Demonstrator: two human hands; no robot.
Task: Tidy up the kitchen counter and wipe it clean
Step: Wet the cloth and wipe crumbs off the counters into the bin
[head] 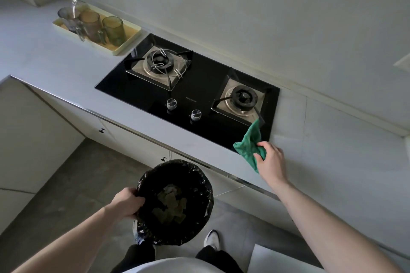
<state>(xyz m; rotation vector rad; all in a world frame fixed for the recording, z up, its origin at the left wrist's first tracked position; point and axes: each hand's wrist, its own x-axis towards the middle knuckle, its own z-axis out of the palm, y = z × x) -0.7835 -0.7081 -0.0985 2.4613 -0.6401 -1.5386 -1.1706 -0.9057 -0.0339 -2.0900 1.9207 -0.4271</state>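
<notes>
My left hand [126,203] grips the left rim of a round bin lined with a black bag [199,186], held below the counter's front edge. Several scraps of paper [169,205] lie at its bottom. My right hand [269,159] pinches a crumpled green cloth [249,142] at the front right corner of the black gas hob [206,86]. The cloth lies partly on the hob glass and partly on the pale counter [55,66].
A cream tray [131,36] with three glass mugs and a clear bottle stands at the counter's back left. The hob has two burners and two knobs [172,104]. White cabinet doors with small handles sit below. My feet stand on a grey floor.
</notes>
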